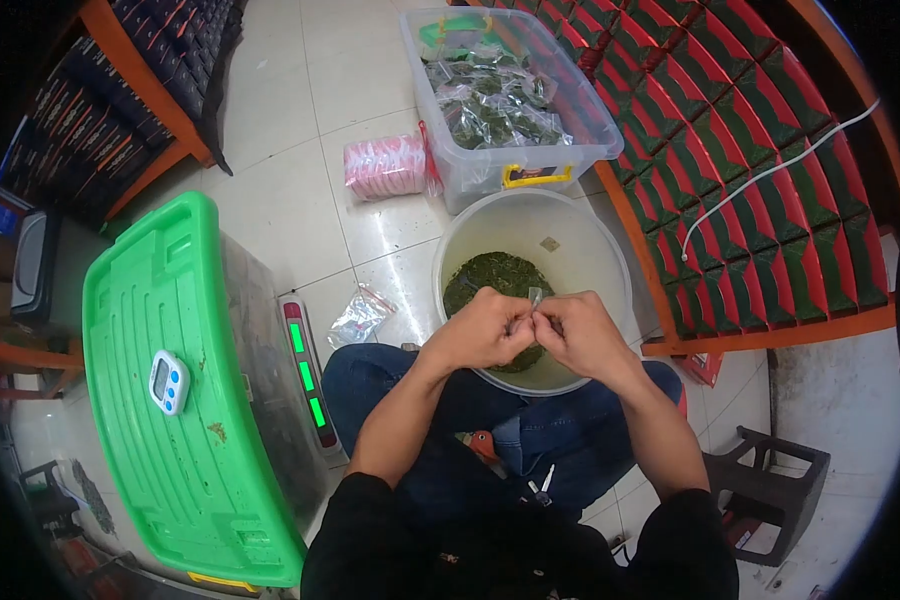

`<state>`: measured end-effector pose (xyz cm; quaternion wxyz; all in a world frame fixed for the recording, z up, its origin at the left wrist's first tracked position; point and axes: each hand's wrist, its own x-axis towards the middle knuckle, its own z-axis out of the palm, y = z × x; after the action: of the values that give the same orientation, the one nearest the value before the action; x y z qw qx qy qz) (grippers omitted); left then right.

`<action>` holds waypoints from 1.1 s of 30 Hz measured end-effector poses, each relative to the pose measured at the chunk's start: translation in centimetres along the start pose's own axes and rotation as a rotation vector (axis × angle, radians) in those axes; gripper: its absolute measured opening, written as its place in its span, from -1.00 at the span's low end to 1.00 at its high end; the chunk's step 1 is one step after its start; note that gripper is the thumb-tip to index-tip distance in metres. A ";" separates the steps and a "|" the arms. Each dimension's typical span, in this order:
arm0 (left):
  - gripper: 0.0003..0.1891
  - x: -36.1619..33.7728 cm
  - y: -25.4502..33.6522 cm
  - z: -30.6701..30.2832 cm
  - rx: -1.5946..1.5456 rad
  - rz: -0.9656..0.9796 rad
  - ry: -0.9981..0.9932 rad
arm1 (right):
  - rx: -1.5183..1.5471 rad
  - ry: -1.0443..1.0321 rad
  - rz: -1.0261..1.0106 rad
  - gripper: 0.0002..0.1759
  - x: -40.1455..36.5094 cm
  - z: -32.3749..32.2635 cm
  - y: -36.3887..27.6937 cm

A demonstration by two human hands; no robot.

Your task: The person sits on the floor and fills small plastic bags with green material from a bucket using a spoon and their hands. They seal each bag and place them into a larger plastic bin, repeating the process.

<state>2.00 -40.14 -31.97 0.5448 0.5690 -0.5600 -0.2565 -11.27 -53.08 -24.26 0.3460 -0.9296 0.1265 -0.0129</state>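
**Left hand and right hand meet at a small clear bag over a pale basin**

The two hands are together, knuckles up, their thumbs and forefingers almost touching above the near part of the basin. The left hand is closed, its fingertips pinched on the small clear bag from the left; the right hand is closed on it from the right. A bit of the bag sticks up between them on the side away from the person; the rest seems to be covered by the fingers, so its contents cannot be told. Below and partly behind the hands, dark green leafy material lies in the bottom of the basin, which stands against the person's jeans.

Just beyond the basin is a clear tub holding many bags of green material, with a pink bundle on the floor to its left. Loose clear bags lie on the tiles left of the basin. Further left, a white timer rests on a green lid, beside a red-edged device with three lit green panels. At right, an orange-framed rack holds rows of red and green packets.
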 end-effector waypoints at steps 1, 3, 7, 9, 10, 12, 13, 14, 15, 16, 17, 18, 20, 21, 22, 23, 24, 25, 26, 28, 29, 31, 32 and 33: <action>-0.85 -0.1 0.2 0.1 0.001 -0.002 0.002 | 0.001 -0.002 -0.002 -0.81 0.0 0.0 -0.3; -0.84 0.0 1.6 0.4 -0.298 -0.367 0.074 | -0.250 0.110 -0.008 -0.79 -0.2 0.1 -1.0; -0.87 0.3 0.2 2.5 0.184 -0.039 0.435 | -0.475 0.251 0.174 -0.76 0.6 -0.4 -1.6; -0.87 0.7 0.4 2.3 0.236 0.033 0.474 | -0.409 0.341 0.201 -0.72 0.9 -0.6 -2.4; -0.88 0.6 0.6 2.2 0.296 0.110 0.507 | -0.398 0.318 0.230 -0.72 1.1 -0.3 -2.3; -0.87 0.5 0.8 1.7 0.378 0.109 0.533 | -0.334 0.320 0.031 -0.67 2.0 0.0 -1.8; -0.88 0.2 0.4 1.5 0.437 0.102 0.567 | -0.328 0.309 0.053 -0.67 2.3 0.0 -1.7; -0.87 0.0 0.0 1.2 0.499 0.103 0.607 | -0.361 0.345 0.084 -0.66 2.9 -0.2 -1.7; -0.87 0.0 1.0 0.5 0.490 0.095 0.602 | -0.398 0.380 0.111 -0.65 3.3 -0.5 -1.7; -0.81 0.2 2.2 -0.5 0.451 0.052 0.607 | -0.400 0.372 0.115 -0.65 3.6 -0.9 -1.5; -0.73 0.4 3.1 -1.5 0.416 0.011 0.615 | -0.365 0.315 0.061 -0.64 4.0 -1.3 -1.4; -0.73 0.4 3.2 -2.2 0.414 0.004 0.616 | -0.328 0.258 0.009 -0.64 4.4 -1.7 -1.2; -0.49 0.5 2.8 -3.6 0.444 0.199 0.416 | -0.183 0.048 -0.033 -0.63 5.5 -3.1 -1.6; -0.41 0.1 1.3 -3.7 0.366 0.194 0.396 | -0.037 -0.156 -0.076 -0.63 6.3 -3.6 -1.4; -0.41 -0.1 0.5 -4.1 0.365 0.187 0.402 | -0.037 -0.166 -0.078 -0.63 7.3 -3.7 -0.4; -0.40 -0.2 -0.1 -4.5 0.350 0.190 0.495 | 0.198 -0.125 0.007 -0.62 8.5 -3.4 1.2; -0.40 -0.3 -0.5 -4.9 0.335 0.192 0.586 | 0.435 -0.084 0.095 -0.61 9.7 -2.5 3.0; -0.38 -0.2 -0.2 -5.1 0.247 0.150 0.651 | 0.257 -0.026 0.171 -0.65 11.1 -0.4 5.0; -0.38 -0.1 -0.3 -5.2 0.252 0.143 0.652 | -0.100 -0.141 0.170 -0.69 11.7 2.9 7.4; -0.38 0.0 -0.6 -5.2 0.138 0.181 0.706 | -0.488 -0.300 0.206 -0.74 10.7 9.2 12.0; -0.38 0.0 -0.7 -5.3 0.141 0.180 0.704 | -0.519 -0.347 0.244 -0.72 10.0 11.1 13.2; -0.43 -0.4 -1.0 -5.4 0.185 0.066 0.697 | -0.481 -0.419 0.314 -0.71 10.9 12.2 13.7; -0.43 -0.5 -1.1 -5.4 0.186 0.053 0.703 | -0.446 -0.491 0.391 -0.68 11.1 12.9 14.0; -0.43 -0.5 -1.1 -5.6 0.175 0.029 0.705 | -0.479 -0.462 0.412 -0.70 11.0 13.7 14.2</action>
<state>7.27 -38.06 -31.57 0.6571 0.6591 -0.3656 0.0121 -2.31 -57.39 -44.53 0.1340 -0.9176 0.2285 0.2963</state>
